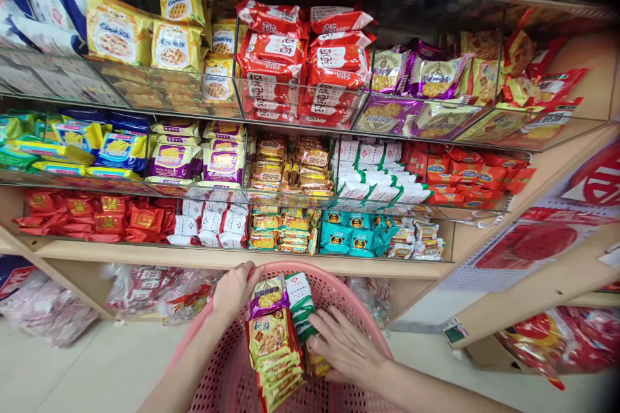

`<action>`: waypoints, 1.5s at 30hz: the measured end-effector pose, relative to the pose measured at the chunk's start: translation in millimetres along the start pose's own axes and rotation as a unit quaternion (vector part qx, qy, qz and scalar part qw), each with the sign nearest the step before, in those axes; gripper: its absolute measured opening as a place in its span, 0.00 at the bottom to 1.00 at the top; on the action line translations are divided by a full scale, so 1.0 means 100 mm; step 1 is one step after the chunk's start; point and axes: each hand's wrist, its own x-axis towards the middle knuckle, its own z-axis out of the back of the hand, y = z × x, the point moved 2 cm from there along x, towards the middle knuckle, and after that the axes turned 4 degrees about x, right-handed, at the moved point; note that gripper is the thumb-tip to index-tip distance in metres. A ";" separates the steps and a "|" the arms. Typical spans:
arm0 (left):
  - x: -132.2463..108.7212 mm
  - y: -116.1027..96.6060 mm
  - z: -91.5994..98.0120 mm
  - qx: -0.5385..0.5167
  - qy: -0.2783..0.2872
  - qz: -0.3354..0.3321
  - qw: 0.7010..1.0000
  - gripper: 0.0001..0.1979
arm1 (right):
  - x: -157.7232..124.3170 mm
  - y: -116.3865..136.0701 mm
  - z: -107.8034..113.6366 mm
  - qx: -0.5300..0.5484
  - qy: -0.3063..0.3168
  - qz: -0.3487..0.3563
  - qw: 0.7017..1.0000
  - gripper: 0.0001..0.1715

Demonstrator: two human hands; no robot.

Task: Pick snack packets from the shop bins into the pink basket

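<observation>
Curled over the far-left rim of a pink basket [334,290], the left hand [234,290] is seen with its fingers folded around the edge, so the rim is grasped. Inside the basket, the right hand [345,345] is laid against white-and-green packets [299,290], its fingers bent and loosely spread; whether anything is pinched beneath them cannot be told, as the fingertips and thumb are partly hidden. Below that palm, gold packets [317,364] are partly covered.

Beside the white-and-green packets, toward the left hand, a purple-and-gold packet [268,295] is set at the head of a row of red-and-gold packets [275,339], which are overlapped like tiles toward the near side. All are made of glossy film, puffed and crimped at the ends. The basket is formed of moulded plastic, round, its wall pierced with small holes.

Beyond it, pale wooden shelving [145,255] is fronted with clear panels, behind which red-and-white packets [274,48], yellow cookie packets [119,32] and teal packets [336,232] are stacked. Crinkled clear bags [53,319] are piled at the lower left, above smooth floor tiles [53,381].
</observation>
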 end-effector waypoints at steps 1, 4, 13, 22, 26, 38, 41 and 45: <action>0.00 0.00 0.00 -0.002 -0.001 0.000 1.000 0.23 | -0.02 0.01 -0.05 -0.015 -0.017 0.000 1.000 0.38; 0.00 0.00 -0.01 -0.011 0.000 0.002 1.000 0.21 | -0.04 0.04 -0.15 -0.055 -0.073 0.010 0.996 0.36; 0.00 0.03 -0.04 -0.026 -0.013 -0.006 1.000 0.22 | 0.07 0.05 -0.12 -0.140 -0.173 0.018 0.975 0.04; -0.01 0.02 0.00 -0.020 0.003 0.008 1.000 0.20 | 0.07 0.04 0.00 -0.125 -0.161 0.024 0.979 0.21; -0.01 0.01 -0.01 -0.018 0.001 0.002 1.000 0.20 | 0.34 -0.11 0.68 -0.057 -0.099 -0.013 0.993 0.32; 0.04 0.03 0.05 -0.043 0.033 0.004 0.999 0.21 | 1.80 -1.40 2.50 -0.150 -0.134 -0.232 0.952 0.15; 0.03 0.02 0.10 -0.038 0.036 0.009 0.999 0.23 | 1.94 -1.59 2.42 -0.150 -0.104 -0.285 0.941 0.24; 0.01 0.00 0.14 -0.029 0.030 0.006 0.999 0.25 | 2.01 -1.70 2.35 -0.148 -0.081 -0.308 0.936 0.30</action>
